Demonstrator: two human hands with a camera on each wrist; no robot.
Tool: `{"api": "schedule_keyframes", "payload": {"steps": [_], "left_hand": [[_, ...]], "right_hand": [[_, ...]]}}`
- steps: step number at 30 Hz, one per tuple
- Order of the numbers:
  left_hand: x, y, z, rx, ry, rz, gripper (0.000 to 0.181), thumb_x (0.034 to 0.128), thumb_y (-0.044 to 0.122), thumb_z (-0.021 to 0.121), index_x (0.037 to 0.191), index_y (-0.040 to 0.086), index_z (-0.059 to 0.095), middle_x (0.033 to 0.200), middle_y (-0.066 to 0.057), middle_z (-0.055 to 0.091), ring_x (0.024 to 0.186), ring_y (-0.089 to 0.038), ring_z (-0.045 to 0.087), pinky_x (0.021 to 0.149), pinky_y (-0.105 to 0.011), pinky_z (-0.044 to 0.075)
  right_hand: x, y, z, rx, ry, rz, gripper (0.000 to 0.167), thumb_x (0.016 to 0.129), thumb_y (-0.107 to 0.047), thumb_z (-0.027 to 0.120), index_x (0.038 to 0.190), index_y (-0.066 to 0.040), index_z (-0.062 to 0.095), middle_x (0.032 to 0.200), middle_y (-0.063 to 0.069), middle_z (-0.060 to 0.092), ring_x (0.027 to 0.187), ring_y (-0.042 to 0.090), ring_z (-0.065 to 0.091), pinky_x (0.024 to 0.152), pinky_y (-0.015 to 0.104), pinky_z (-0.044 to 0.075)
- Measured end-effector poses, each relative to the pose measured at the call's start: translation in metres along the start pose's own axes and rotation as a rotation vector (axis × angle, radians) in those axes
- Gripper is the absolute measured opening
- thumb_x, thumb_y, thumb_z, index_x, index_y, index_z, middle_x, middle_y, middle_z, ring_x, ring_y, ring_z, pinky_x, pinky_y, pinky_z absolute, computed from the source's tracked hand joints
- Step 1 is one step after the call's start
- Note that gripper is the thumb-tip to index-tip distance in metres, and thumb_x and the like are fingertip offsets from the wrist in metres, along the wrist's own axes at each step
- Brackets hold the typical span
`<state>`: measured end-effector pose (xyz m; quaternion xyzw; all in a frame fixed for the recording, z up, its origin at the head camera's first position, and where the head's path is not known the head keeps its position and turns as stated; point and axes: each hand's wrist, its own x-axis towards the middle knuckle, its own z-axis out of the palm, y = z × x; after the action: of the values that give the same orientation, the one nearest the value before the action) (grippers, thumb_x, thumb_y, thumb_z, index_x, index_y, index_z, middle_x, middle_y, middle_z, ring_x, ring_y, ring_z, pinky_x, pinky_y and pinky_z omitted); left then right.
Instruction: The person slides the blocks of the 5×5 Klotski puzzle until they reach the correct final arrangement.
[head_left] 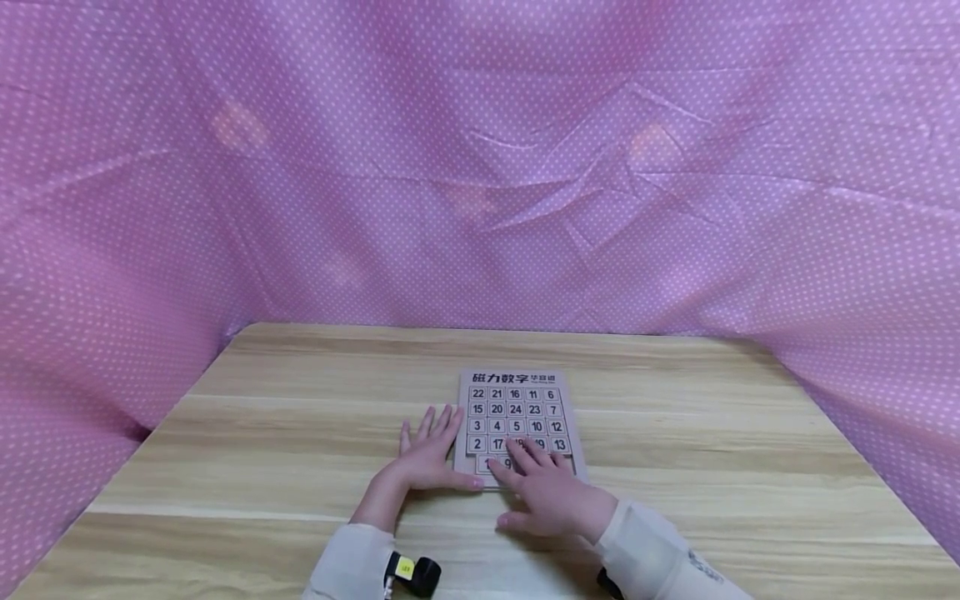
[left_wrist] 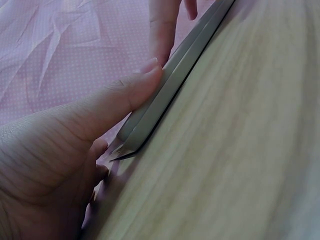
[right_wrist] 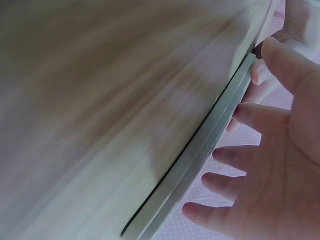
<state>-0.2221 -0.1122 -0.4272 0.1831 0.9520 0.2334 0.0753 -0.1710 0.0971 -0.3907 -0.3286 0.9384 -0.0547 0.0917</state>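
Note:
A sliding number puzzle (head_left: 517,483) with a grey frame lies flat on the table, its numbered tiles (head_left: 516,409) in rows below a printed heading. The bottom row sits offset from the columns above, and part of it is covered. My left hand (head_left: 429,460) rests at the frame's lower left corner, fingers spread along the left side. In the left wrist view, its thumb (left_wrist: 132,90) presses on the frame's near edge. Over the lower rows my right hand (head_left: 551,492) spreads, its index fingertip on a bottom-row tile and the other fingers above nearby tiles.
The wooden table (head_left: 300,400) extends around the puzzle on all sides. A pink dotted cloth (head_left: 480,208) hangs behind it and along both sides. A black wrist device (head_left: 426,577) with a yellow label sits at the left sleeve.

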Motion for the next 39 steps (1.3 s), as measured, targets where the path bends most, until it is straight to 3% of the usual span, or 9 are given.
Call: {"api": "schedule_keyframes", "payload": {"steps": [10, 20, 39], "left_hand": [[0.000, 0.002, 0.000, -0.016, -0.005, -0.008, 0.114, 0.0530, 0.067, 0.062, 0.139, 0.013, 0.011, 0.143, -0.011, 0.004, 0.127, -0.031, -0.008, 0.093, -0.053, -0.015], [-0.001, 0.003, -0.001, -0.012, 0.001, -0.002, 0.114, 0.0536, 0.067, 0.063, 0.139, 0.014, 0.011, 0.142, -0.011, 0.004, 0.127, -0.031, -0.008, 0.093, -0.053, -0.014], [0.000, 0.001, -0.003, 0.014, -0.012, 0.012, 0.112, 0.0556, 0.066, 0.062, 0.139, 0.012, 0.012, 0.142, -0.013, 0.005, 0.126, -0.033, -0.007, 0.092, -0.055, -0.013]], "right_hand": [[-0.012, 0.014, -0.001, 0.037, 0.011, 0.006, 0.070, 0.078, -0.057, 0.045, 0.135, -0.020, 0.030, 0.140, 0.016, 0.016, 0.124, 0.039, 0.012, 0.091, 0.060, 0.017], [-0.012, 0.011, -0.002, 0.047, 0.014, -0.005, 0.076, 0.076, -0.061, 0.044, 0.136, -0.017, 0.029, 0.140, 0.016, 0.014, 0.125, 0.037, 0.011, 0.093, 0.058, 0.015], [0.043, -0.001, -0.009, -0.012, 0.017, 0.048, 0.085, 0.074, -0.066, 0.043, 0.136, -0.012, 0.026, 0.140, 0.016, 0.014, 0.125, 0.036, 0.012, 0.093, 0.057, 0.018]]}}
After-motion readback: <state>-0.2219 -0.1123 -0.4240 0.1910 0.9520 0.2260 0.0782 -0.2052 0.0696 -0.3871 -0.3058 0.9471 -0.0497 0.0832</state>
